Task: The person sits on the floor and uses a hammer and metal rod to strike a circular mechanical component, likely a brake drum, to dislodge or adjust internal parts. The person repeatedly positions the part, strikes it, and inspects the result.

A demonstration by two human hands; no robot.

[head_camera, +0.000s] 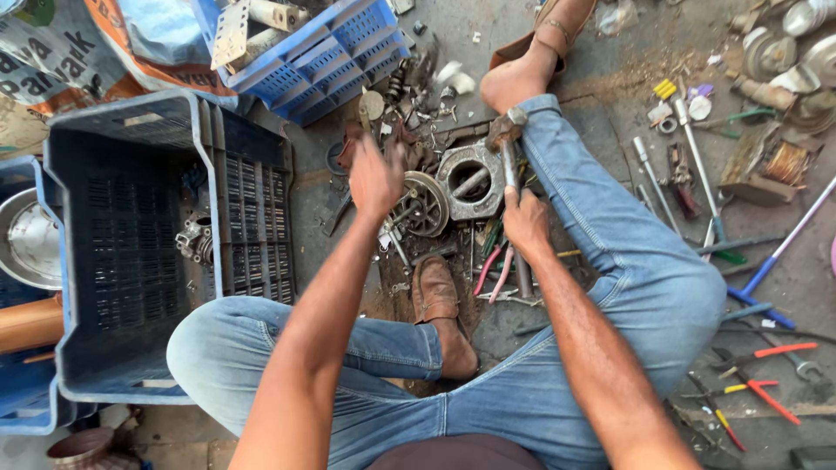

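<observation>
Right hand [525, 223] clenched on the hammer [509, 165] handle, head over the square metal flange [471, 180] on the floor between the legs. Left hand [375, 177] open, fingers spread, holding nothing, above the round wheel [424, 204] beside the flange. Red pliers [493, 270] lie near. Left: one big blue crate [122, 235] holds one metal part [195, 238]. A second crate [322, 52] behind holds pipes.

We see the left hand [376, 177] smeared by blur so its fingers cannot be told apart, the right hand [525, 222] covering the middle of the hammer [509, 165] handle, and the steel bowl [26, 244] cut by the left edge.
</observation>
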